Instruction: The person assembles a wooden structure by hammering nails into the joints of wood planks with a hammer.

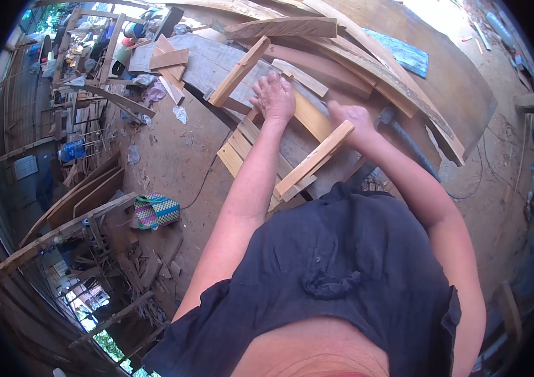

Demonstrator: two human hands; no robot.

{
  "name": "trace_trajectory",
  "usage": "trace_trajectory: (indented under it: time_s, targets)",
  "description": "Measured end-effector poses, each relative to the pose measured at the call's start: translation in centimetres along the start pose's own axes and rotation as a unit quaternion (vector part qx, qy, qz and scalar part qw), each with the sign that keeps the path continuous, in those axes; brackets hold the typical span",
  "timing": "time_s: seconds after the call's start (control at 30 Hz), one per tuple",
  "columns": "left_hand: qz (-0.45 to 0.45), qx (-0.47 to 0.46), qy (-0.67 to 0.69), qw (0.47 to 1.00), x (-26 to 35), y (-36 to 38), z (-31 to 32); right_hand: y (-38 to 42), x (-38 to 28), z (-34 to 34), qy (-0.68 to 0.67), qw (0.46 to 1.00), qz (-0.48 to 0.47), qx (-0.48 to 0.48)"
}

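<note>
A wooden frame of pale legs (pixel 314 160) and slats (pixel 309 115) lies on the grey workbench board (pixel 207 61). My left hand (pixel 274 97) rests on its upper part, fingers bent a little and apart, near a raised wooden leg (pixel 239 72). At the frame's right side, my right hand (pixel 351 122) is closed beside the end of the near leg. What it holds is hidden and blurred. Just right of that hand is a hammer-like tool (pixel 408 141) with a dark head and bluish handle.
Long planks (pixel 399 94) are piled at the upper right, with a blue-painted board (pixel 399 53) behind. Short offcuts (pixel 169 58) lie on the bench's left end. A woven basket (pixel 157 210) stands on the ground at left, near scrap wood (pixel 154 270). A cable (pixel 207 173) crosses the ground.
</note>
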State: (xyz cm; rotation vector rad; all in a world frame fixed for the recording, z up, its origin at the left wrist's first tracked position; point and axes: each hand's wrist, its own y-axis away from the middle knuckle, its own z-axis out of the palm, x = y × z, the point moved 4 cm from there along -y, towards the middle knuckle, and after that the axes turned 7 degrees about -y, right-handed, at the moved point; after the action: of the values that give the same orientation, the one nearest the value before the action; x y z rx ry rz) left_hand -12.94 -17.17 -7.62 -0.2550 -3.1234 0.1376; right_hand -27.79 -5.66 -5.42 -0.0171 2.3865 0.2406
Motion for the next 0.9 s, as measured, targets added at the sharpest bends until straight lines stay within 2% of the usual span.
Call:
trace_trajectory:
  time_s: [0.13,0.2,0.3,0.43,0.5,0.6,0.8,0.9]
  targets:
    - [-0.005,-0.007,-0.002,1.000,0.2,0.0,-0.1,2.5,1.5,0.5,0.009,0.999,0.039,-0.034]
    - [0.001,0.006,0.003,1.000,0.2,0.1,0.0,-0.4,0.7,0.5,0.017,0.999,-0.028,0.008]
    - [0.008,0.029,-0.001,1.000,0.0,0.0,0.1,-4.6,-0.4,1.5,0.002,1.000,-0.007,0.021]
    - [0.007,0.023,-0.002,1.000,0.0,-0.1,0.2,-1.7,0.4,1.6,0.007,1.000,-0.003,0.021]
    - [0.000,0.018,0.000,1.000,0.0,0.0,0.1,1.8,1.1,1.0,-0.005,1.000,0.027,0.014]
    - [-0.005,0.002,0.001,1.000,0.0,0.1,-0.1,2.6,1.1,0.5,0.007,0.999,0.044,-0.005]
    - [0.003,0.005,0.000,1.000,0.2,-0.2,-0.2,-4.7,-0.9,1.4,0.015,0.999,0.004,0.034]
    - [-0.007,0.006,-0.006,1.000,0.1,0.0,0.1,-2.7,-0.3,1.2,0.017,1.000,-0.007,0.020]
